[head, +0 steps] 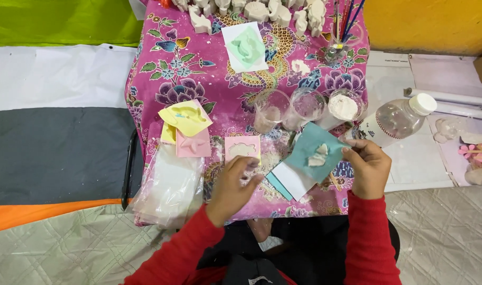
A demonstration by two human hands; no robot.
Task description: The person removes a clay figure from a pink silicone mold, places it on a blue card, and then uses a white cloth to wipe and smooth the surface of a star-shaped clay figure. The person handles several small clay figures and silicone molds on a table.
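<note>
While the right hand pinched the right edge of a teal mould between thumb and fingers, the mould sat tilted above the pink floral tablecloth, its body stretching left of the grip with a pale lump of plaster showing in its hollow. Just beneath its lower left corner lay a white sheet. The left hand hovered to the left, fingers curled downward over the cloth just below a pink mould; whether it gripped anything could not be told. Beyond the teal mould stood three clear plastic cups, one holding white powder, and a clear bottle with a white cap lay on its side to the right. Yellow and pink moulds were stacked at the left above a pile of clear bags, and a green mould rested farther up, near white plaster figures.
</note>
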